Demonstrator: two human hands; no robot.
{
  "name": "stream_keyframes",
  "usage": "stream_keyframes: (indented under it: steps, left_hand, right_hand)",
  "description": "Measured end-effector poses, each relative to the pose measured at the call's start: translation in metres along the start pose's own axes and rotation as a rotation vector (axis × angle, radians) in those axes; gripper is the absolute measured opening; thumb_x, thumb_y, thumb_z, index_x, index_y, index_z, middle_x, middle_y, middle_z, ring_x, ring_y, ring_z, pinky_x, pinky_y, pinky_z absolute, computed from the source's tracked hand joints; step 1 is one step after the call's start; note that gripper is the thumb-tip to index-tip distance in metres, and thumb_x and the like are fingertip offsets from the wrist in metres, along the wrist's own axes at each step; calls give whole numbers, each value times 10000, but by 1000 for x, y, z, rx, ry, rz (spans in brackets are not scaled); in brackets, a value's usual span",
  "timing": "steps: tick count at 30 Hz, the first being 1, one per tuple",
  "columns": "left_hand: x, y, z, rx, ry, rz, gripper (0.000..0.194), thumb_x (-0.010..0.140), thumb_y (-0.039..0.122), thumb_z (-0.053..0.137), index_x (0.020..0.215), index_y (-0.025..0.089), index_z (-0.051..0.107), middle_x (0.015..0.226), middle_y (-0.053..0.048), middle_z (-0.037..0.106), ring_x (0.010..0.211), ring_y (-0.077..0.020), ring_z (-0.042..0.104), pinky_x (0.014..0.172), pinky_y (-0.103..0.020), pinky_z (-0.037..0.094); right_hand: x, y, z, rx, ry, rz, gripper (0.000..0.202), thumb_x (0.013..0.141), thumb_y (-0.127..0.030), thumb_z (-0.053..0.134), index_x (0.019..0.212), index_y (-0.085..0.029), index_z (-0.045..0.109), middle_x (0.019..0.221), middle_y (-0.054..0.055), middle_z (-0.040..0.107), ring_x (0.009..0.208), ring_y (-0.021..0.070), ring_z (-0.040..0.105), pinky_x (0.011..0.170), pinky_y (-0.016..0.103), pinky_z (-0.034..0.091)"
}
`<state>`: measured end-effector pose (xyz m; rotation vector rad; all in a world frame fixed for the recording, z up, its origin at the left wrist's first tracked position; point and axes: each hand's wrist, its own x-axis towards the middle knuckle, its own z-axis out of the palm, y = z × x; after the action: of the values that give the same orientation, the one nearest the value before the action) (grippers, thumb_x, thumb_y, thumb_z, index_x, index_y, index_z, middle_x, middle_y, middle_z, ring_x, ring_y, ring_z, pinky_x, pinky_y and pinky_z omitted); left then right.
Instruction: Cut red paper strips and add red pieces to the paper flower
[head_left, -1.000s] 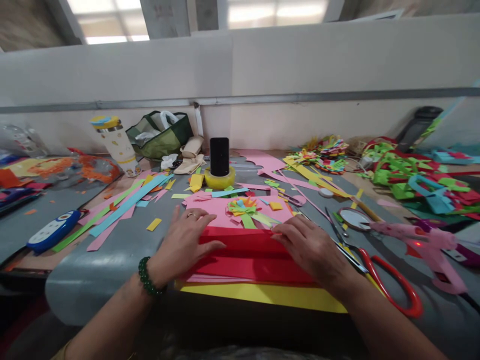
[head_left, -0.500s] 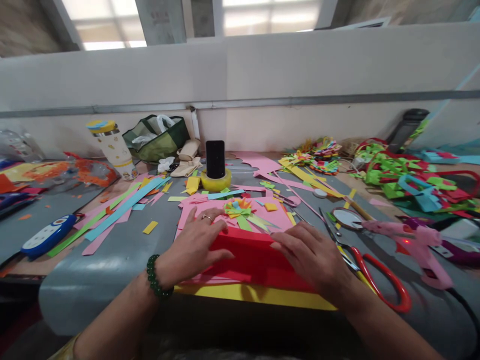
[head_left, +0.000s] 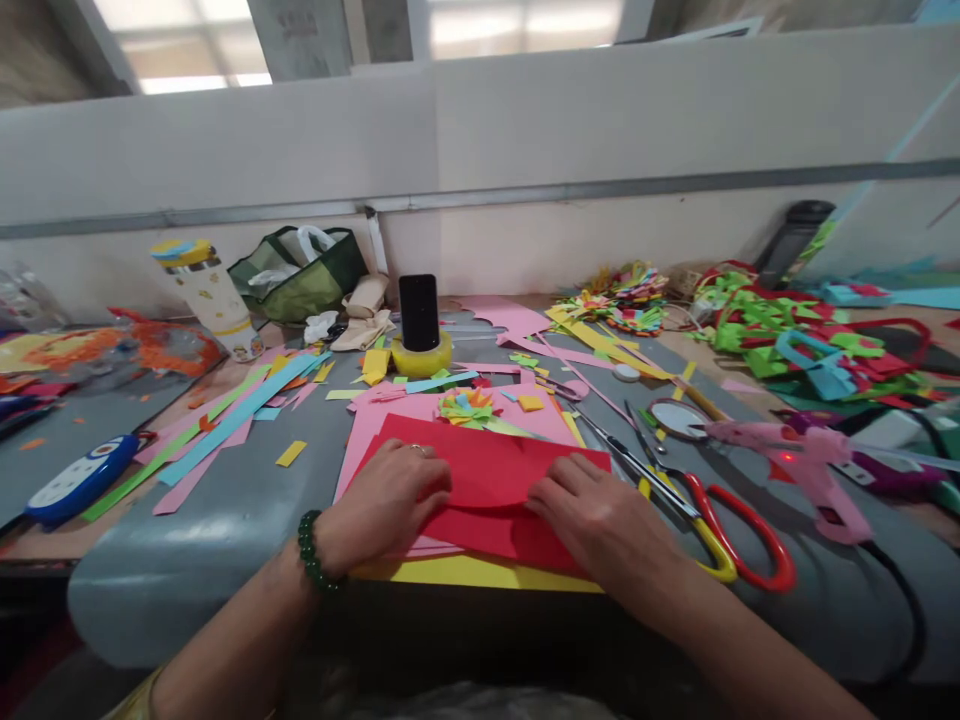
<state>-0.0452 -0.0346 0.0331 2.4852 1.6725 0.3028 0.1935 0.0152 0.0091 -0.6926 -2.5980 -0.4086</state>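
Observation:
A sheet of red paper (head_left: 487,465) lies in front of me, its far part folded over toward me above a lower red layer. My left hand (head_left: 390,495) is closed on the paper's left side, fingers curled at the fold's edge. On the right, my right hand (head_left: 592,510) grips the folded edge between thumb and fingers. Beneath are pink sheets (head_left: 356,440) and a yellow sheet (head_left: 480,573). Just beyond the red paper rests a small multicoloured paper flower (head_left: 469,408).
Yellow-handled scissors (head_left: 712,545), red-handled scissors (head_left: 780,560) and a pink glue gun (head_left: 814,465) lie to the right. A phone (head_left: 418,312) stands in a tape roll (head_left: 421,358). Paper strips (head_left: 232,425) and a blue-and-white device (head_left: 82,480) lie left; a tumbler (head_left: 214,305) stands behind.
The red paper's far edge has come over toward me, making a fold. Both hands have curled in closer, the right one moving left. The whole view has shifted slightly.

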Motion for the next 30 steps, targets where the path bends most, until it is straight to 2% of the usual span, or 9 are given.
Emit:
stream_keyframes:
  steps: [5, 8, 11, 14, 18, 21, 23, 27, 30]
  left_hand:
    - [-3, 3, -5, 13, 69, 51, 421, 813, 400, 652, 1180, 204, 586, 1208, -106, 598, 1090, -278, 538, 948, -432, 373]
    - [-9, 11, -9, 60, 59, 73, 187, 909, 272, 517, 1039, 219, 640, 1045, -68, 662, 972, -236, 584, 907, -408, 383]
    - [-16, 14, -7, 33, -28, 19, 236, 944, 245, 428, 862, 202, 645, 821, -41, 661, 770, -197, 595, 705, -318, 426]
    - [-18, 7, -3, -29, -63, -46, 257, 949, 298, 416, 839, 195, 624, 772, -33, 645, 710, -190, 584, 629, -296, 420]
    - [-4, -11, -3, -82, -32, -9, 250, 939, 292, 434, 796, 176, 604, 1070, -102, 629, 973, -223, 578, 841, -344, 438]
    - [13, -24, -5, -105, -41, 106, 215, 925, 266, 461, 775, 169, 581, 1258, -134, 543, 1201, -255, 468, 977, -377, 368]
    - [22, -31, -6, -118, -72, 136, 209, 917, 272, 475, 761, 175, 574, 1160, -116, 587, 1134, -247, 512, 936, -366, 394]
    - [31, -38, -2, -104, -69, 86, 199, 899, 299, 494, 762, 184, 583, 909, -66, 592, 825, -201, 562, 748, -322, 434]
    - [31, -41, 2, -115, -42, 55, 157, 871, 303, 537, 775, 187, 585, 891, -58, 559, 796, -196, 533, 714, -312, 417]
  right_hand:
    - [-4, -1, -8, 86, 3, -72, 195, 952, -135, 395, 930, -144, 589, 887, 78, 660, 816, 195, 601, 680, 298, 440]
    - [-10, -6, -15, 142, -21, -51, 236, 969, -148, 339, 923, -157, 570, 817, 62, 664, 725, 182, 615, 619, 288, 422]
    - [-19, -7, -14, 129, -50, 42, 270, 973, -169, 314, 853, -178, 555, 679, 25, 642, 566, 166, 597, 505, 280, 353]
    - [-21, -4, -8, 95, -114, 147, 245, 971, -245, 365, 850, -187, 571, 612, 6, 639, 514, 167, 599, 468, 274, 316]
    - [-4, 8, -3, 141, -309, 287, 199, 938, -267, 469, 835, -183, 617, 736, 42, 682, 627, 169, 628, 554, 259, 409]
    - [9, 16, 0, 169, -347, 275, 162, 915, -229, 512, 848, -162, 643, 956, 104, 667, 866, 202, 622, 741, 295, 464]
    - [14, 19, 2, 168, -337, 259, 157, 915, -224, 512, 878, -154, 648, 1005, 116, 653, 942, 219, 598, 802, 321, 462]
    - [15, 20, 5, 105, -345, 275, 170, 916, -234, 513, 836, -153, 639, 875, 90, 652, 850, 219, 594, 743, 324, 469]
    - [14, 19, 7, 59, -337, 281, 153, 908, -227, 530, 830, -151, 638, 862, 87, 641, 820, 213, 593, 716, 312, 461]
